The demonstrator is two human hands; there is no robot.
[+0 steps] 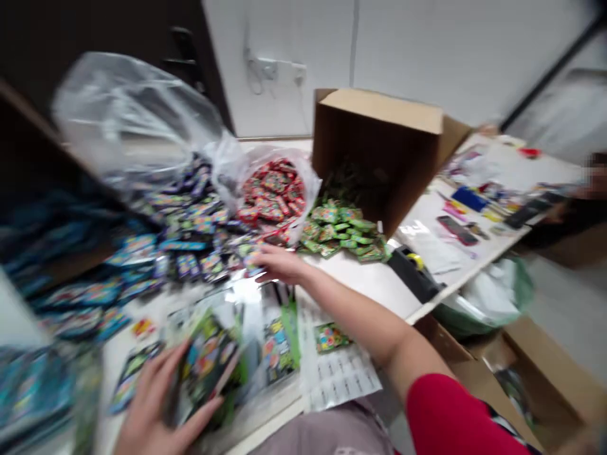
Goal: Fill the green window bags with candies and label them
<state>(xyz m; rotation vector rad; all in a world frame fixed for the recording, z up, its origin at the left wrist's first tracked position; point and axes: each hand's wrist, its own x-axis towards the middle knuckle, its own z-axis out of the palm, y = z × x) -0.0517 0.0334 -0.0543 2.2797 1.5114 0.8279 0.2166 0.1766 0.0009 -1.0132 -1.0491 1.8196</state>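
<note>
— Red sleeve (455, 417) filling the bottom of your view, and your right arm reaches out across the bench (360, 278)! Where's that right hand (282, 264) landing?

— Right on the near edge of the heap of blue-and-purple packets (190, 246)! Your fingers (258, 258) are stretched out toward the left, tips on the packets. Pinching? Too blurred to call it.

— And your left hand (152, 411), down low?

— Closed around a dark foil packet (208, 360), fingers curled across its face! That packet sits tilted, long axis climbing from the lower left toward the upper right, and your left hand is clearly the nearer one. Your right fingers are well up beyond it.

— What's around those right fingers?

— Straight ahead, just past the tips, red packets (272, 196) crowd a clear plastic bag (222, 151). Ahead and to the right, a mound of green packets (341, 230) spills by a cardboard box (374, 145) lying on its side. Back toward you, below the fingers, a printed sheet (336, 379) lies flat on the bench.
</note>
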